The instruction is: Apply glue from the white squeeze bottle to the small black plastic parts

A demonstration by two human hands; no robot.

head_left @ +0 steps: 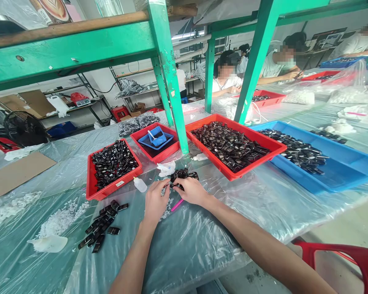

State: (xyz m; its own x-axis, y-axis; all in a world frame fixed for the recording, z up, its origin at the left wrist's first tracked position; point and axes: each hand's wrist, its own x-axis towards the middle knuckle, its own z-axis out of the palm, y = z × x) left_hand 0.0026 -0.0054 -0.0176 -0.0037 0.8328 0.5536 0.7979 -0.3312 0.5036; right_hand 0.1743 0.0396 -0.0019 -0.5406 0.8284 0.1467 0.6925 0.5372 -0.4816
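My left hand [155, 201] and my right hand [192, 190] meet over the plastic-covered table, fingertips pinched together. Between them is a small black piece [172, 186], mostly covered by the fingers. Just beyond the fingers lies a heap of glossy black pieces [185, 174]. A pink stick-like tool [177, 205] rests under the right wrist, beside scattered white bits [166, 209]. Left of the hands is a small translucent bottle [140, 184], and crumpled white tissue [166, 168] sits behind them. Another group of black pieces [102, 222] lies to the left.
Red trays of black pieces stand left [92, 179] and right [233, 174]; a third red tray [155, 157] holds blue trays. A large blue tray [349, 163] is at right. A green post [176, 90] rises ahead. Co-workers sit beyond; a red chair [334, 249] stands lower right.
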